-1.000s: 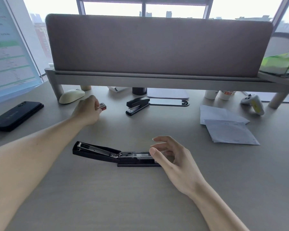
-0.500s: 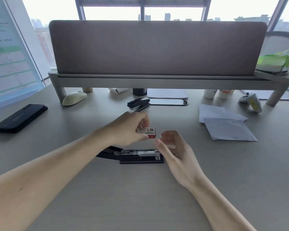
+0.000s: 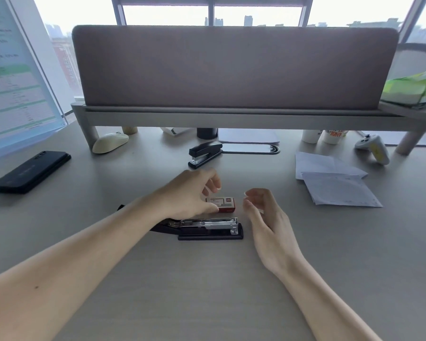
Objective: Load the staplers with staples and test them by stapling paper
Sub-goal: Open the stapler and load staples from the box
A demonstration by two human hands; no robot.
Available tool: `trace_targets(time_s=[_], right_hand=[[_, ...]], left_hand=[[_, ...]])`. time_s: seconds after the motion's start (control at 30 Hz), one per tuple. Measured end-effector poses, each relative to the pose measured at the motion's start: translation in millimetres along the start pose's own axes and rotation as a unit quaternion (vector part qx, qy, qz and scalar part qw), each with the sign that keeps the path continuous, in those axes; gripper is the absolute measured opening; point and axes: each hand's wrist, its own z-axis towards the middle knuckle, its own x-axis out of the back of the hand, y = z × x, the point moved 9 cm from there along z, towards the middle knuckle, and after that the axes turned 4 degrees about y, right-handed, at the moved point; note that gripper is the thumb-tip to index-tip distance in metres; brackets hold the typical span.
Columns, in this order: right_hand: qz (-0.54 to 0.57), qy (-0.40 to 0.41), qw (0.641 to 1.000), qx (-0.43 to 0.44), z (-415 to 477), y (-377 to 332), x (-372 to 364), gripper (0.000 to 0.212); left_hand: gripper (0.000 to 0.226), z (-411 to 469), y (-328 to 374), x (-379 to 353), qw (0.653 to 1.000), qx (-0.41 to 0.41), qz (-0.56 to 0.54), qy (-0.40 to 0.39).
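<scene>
A black stapler (image 3: 208, 228) lies folded open on the desk, its metal staple channel facing up. Just behind it, my left hand (image 3: 192, 194) holds a small red-and-white staple box (image 3: 223, 204) by thumb and fingers, close above or on the desk. My right hand (image 3: 263, 212) hovers to the right of the box with fingers curled apart, holding nothing. A second black stapler (image 3: 204, 152) sits shut farther back. Folded white papers (image 3: 335, 184) lie at the right.
A dark phone (image 3: 31, 171) lies at the left, a cream mouse (image 3: 110, 142) by the riser leg. A grey desk riser (image 3: 231, 118) with a fabric panel spans the back. A game controller (image 3: 374, 148) and cups (image 3: 330, 136) sit at the right.
My left hand carried the staple box from the far left by the mouse to just behind the open stapler. My right hand lifted off the stapler's front end.
</scene>
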Motion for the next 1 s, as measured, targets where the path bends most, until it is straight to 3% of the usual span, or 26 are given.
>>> trace_targets(time_s=[0.23, 0.43, 0.63, 0.83, 1.0], right_hand=[[-0.085, -0.056, 0.995, -0.008, 15.2, -2.9, -19.1, 0.03], [-0.109, -0.015, 0.994, -0.004, 17.7, -0.7, -18.3, 0.029], [-0.107, -0.033, 0.994, 0.0, 23.8, 2.8, -15.8, 0.033], [-0.159, -0.117, 0.978, 0.063, 41.2, 0.8, -20.0, 0.045], [-0.154, -0.119, 0.977, 0.089, 45.9, 2.8, -26.1, 0.039]], left_hand=[[0.035, -2.3, -4.6, -2.8, 1.0, 0.017, -0.014, 0.001], [0.035, 0.2, -7.1, -2.5, 0.999, 0.018, -0.02, 0.018], [0.035, 0.5, -7.9, -1.7, 0.999, 0.016, -0.025, 0.021], [0.039, 1.0, -11.0, 3.7, 1.0, 0.009, -0.011, 0.01], [0.035, 0.3, -12.6, 3.8, 1.0, 0.014, -0.006, 0.011]])
